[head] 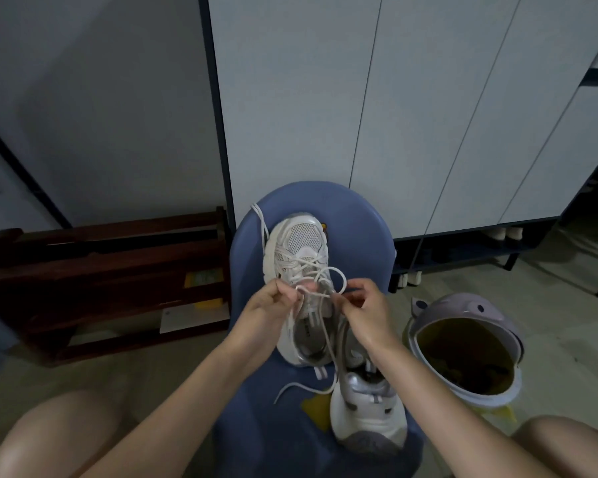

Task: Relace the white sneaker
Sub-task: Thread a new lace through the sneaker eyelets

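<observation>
A white sneaker (299,250) lies on a blue stool (356,232), toe pointing away from me. Its white lace (320,270) criss-crosses the upper eyelets and loops loosely over the tongue. My left hand (270,303) pinches one strand of the lace at the sneaker's left side. On the right side my right hand (363,305) pinches another strand. One loose end trails over the stool at the lace tip (283,391). A second white sneaker (366,412) lies nearer to me, partly under my right forearm.
A purple bin (463,312) with a yellow liner stands right of the stool. A dark wooden rack (111,281) sits on the floor at the left. White cabinet doors (394,115) rise behind the stool. My bare knees (59,436) are at the bottom corners.
</observation>
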